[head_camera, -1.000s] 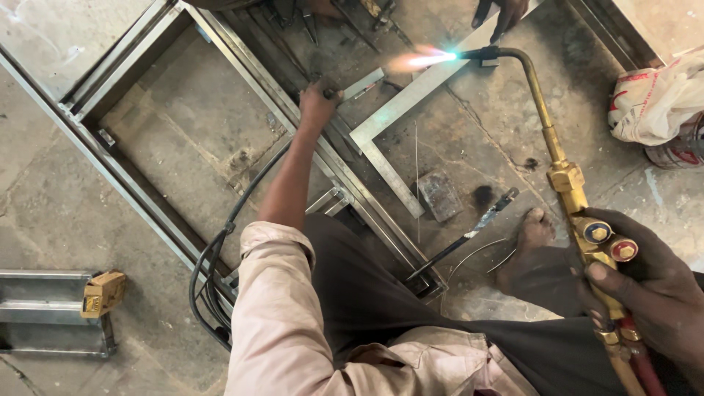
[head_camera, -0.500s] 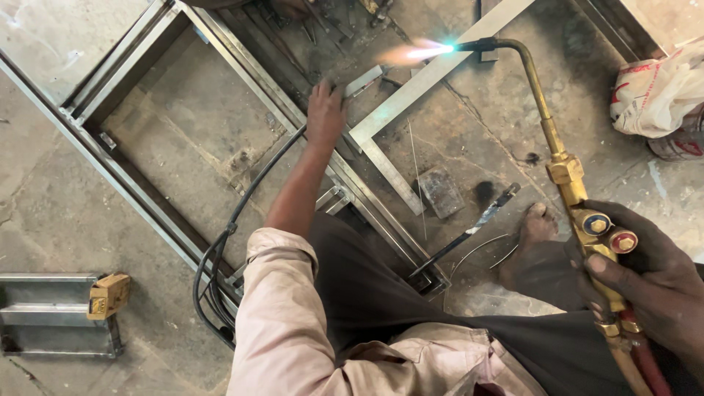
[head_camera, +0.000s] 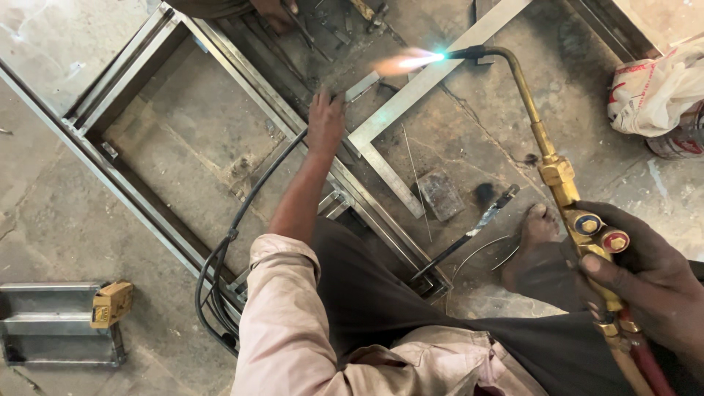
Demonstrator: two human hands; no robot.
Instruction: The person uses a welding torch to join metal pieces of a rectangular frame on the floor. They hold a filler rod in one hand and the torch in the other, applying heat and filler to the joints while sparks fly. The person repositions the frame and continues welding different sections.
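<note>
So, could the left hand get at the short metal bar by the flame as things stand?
Probably yes, but not safely. The left hand rests on the frame, open, with the bar just beyond its fingers and nothing between. The torch flame burns right beside that bar.

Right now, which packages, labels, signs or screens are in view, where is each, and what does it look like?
White plastic bag: top right on the floor, crumpled, with red print.
Round can: under that bag, at the right edge, grey metal with a red patch, mostly hidden.
No signs or screens show.

White-red bag (head_camera: 653,92) — upper right.
</note>
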